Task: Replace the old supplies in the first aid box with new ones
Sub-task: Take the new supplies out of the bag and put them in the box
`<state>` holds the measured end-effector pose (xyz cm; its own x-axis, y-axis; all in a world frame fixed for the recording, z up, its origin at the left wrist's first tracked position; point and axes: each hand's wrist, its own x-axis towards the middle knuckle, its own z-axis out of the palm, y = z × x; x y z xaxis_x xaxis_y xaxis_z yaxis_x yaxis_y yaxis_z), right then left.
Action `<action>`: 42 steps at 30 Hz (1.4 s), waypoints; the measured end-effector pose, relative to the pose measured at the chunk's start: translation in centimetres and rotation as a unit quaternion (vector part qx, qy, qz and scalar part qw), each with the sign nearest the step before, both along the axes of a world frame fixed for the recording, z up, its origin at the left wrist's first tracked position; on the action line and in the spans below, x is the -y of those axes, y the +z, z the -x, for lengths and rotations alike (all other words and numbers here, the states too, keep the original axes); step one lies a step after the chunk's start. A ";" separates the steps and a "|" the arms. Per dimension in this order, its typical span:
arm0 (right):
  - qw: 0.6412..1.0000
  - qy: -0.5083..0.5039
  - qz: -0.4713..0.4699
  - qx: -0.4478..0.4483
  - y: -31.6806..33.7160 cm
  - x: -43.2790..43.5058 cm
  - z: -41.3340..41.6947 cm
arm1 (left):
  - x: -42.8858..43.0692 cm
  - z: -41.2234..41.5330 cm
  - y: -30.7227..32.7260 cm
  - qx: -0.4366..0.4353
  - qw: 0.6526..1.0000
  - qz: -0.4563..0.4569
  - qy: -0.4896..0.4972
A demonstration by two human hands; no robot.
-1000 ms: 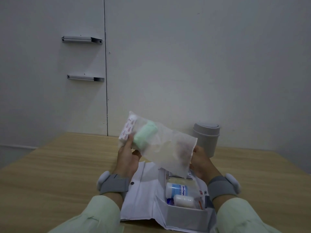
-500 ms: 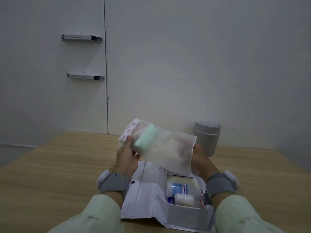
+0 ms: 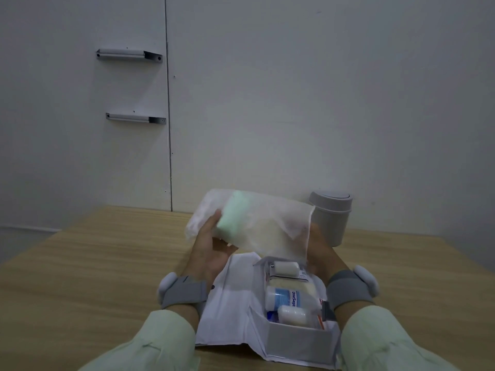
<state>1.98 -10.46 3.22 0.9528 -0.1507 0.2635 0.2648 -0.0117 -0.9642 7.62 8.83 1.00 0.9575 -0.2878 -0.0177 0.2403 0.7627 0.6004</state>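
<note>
Both hands (image 3: 211, 250) closed on clear bag (image 3: 270, 228) — held above first aid box (image 3: 297, 341).

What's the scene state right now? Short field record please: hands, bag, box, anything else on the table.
left hand: holds the bag's left end
right hand: at the bag's right edge, mostly hidden behind it
bag: translucent, held up above the box, green roll inside
box: open on the table, flap folded out left
box contents: blue-label bottle, white rolls, flat packets
bin: grey, lidded, behind the right hand
</note>
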 end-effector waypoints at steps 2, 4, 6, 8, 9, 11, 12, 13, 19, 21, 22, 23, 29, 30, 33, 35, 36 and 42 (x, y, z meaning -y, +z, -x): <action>1.000 -0.002 -0.021 -0.014 -0.1 0.1 -0.2 | 0.2 -0.2 0.1 -0.006 1.000 -0.011 0.027; 1.000 -0.026 -0.003 -0.018 -0.4 0.2 -0.3 | 0.5 -0.2 0.2 0.000 0.998 -0.033 0.049; 0.998 -0.034 -0.019 -0.044 -0.7 0.3 -0.5 | 0.7 -0.3 0.1 0.000 0.997 -0.045 0.065; 0.997 -0.024 -0.026 -0.069 -1.2 0.5 -0.7 | 0.8 -0.4 0.0 0.000 0.996 -0.054 0.077; 0.996 -0.018 -0.016 -0.081 -1.3 0.5 -0.6 | 0.8 -0.4 -0.1 0.002 0.995 -0.059 0.080; 0.997 0.006 0.012 -0.070 -1.0 0.1 -0.2 | 0.8 -0.4 -0.2 0.005 0.996 -0.059 0.072; 0.998 0.025 0.016 -0.059 -0.6 -0.1 0.1 | 0.7 -0.3 -0.2 0.008 0.997 -0.055 0.060; 0.998 0.043 0.026 -0.049 -0.2 -0.5 0.5 | 0.7 -0.2 -0.2 0.011 0.998 -0.049 0.045; 0.993 0.092 -0.011 -0.078 0.8 -1.1 1.1 | 0.5 0.5 -0.1 0.009 0.999 -0.053 -0.001; 0.993 0.079 0.008 -0.089 1.0 -1.3 1.3 | 0.6 0.4 -0.1 0.012 0.998 -0.052 0.013; 0.993 0.072 0.029 -0.093 1.1 -1.5 1.4 | 0.7 0.4 -0.1 0.012 0.998 -0.051 0.023; 0.992 0.062 0.055 -0.091 1.3 -1.7 1.4 | 0.8 0.3 -0.1 0.012 0.998 -0.048 0.031; 0.993 -0.015 0.107 -0.049 1.7 -2.0 1.2 | 0.9 0.1 0.3 0.019 0.998 -0.030 0.046; 0.995 -0.015 0.084 -0.049 1.6 -1.7 1.2 | 0.8 0.1 0.2 0.020 0.998 -0.026 0.052; 0.996 -0.045 0.071 -0.029 1.3 -0.9 1.4 | 0.0 -0.5 0.0 0.016 0.996 -0.009 0.082; 0.994 -0.094 0.045 -0.028 1.4 -0.4 1.6 | -0.4 -0.9 -0.3 0.012 0.995 0.002 0.100; 0.993 -0.109 0.018 -0.028 1.4 0.0 1.5 | -0.6 -0.9 -0.4 0.014 0.995 0.008 0.101; 0.984 -0.109 -0.141 -0.027 1.1 1.6 1.9 | -1.2 -2.0 -1.7 -0.007 0.994 0.017 0.107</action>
<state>0.11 -12.10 4.30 0.9013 -0.4124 0.1326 0.2349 0.2081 -0.9495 9.60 10.05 -0.66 0.9966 -0.0785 -0.0252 0.0789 0.8175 0.5705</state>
